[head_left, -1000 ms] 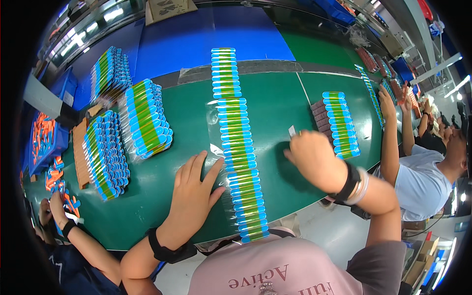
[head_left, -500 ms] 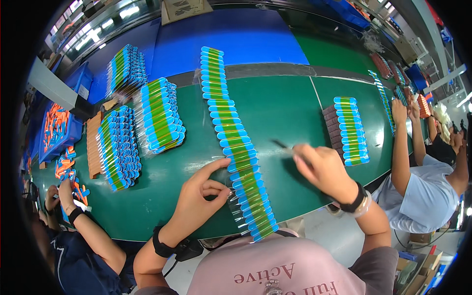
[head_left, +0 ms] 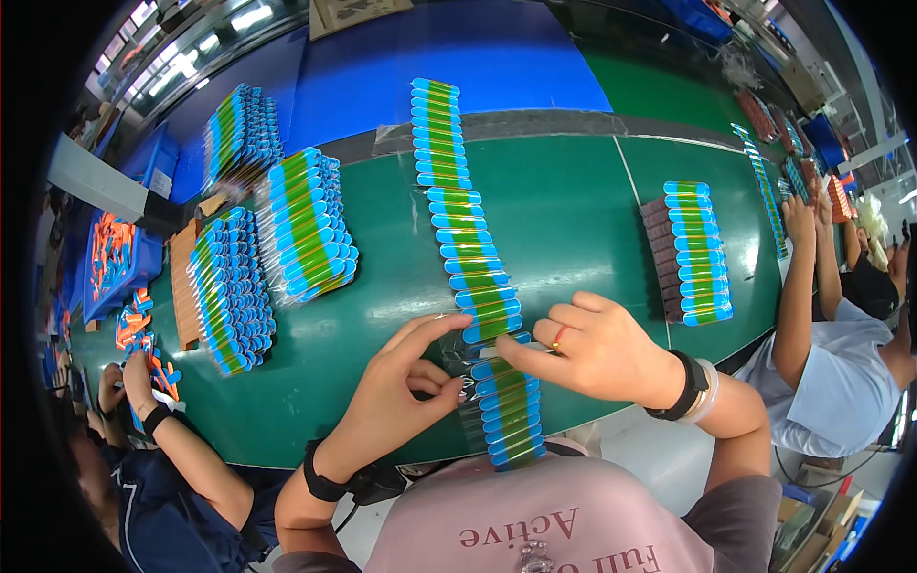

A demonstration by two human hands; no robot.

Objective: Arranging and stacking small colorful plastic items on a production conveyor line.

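A long strip (head_left: 480, 279) of flat, round-ended blue pieces with green middles, in clear film, runs from the far blue mat toward my body. My left hand (head_left: 396, 377) is at its left edge, its forefinger on the strip and its thumb and other fingers closed on the film. My right hand (head_left: 602, 353) lies across the strip from the right, closed. A pale bit of a slim blade-like tool (head_left: 489, 352) shows at its forefinger; the rest is hidden under the hand.
Stacked bundles of similar blue and green strips (head_left: 310, 224) stand at the left, beside a blue bin (head_left: 138, 272) of orange and blue pieces. Another bundle (head_left: 699, 253) lies to the right. A co-worker's hands (head_left: 134, 387) are at the left, another's (head_left: 802, 220) at the right.
My right hand has moved left with the tool, from over the table onto the strip. A break now shows in the strip beside its fingertips. My left hand stays at the edge.
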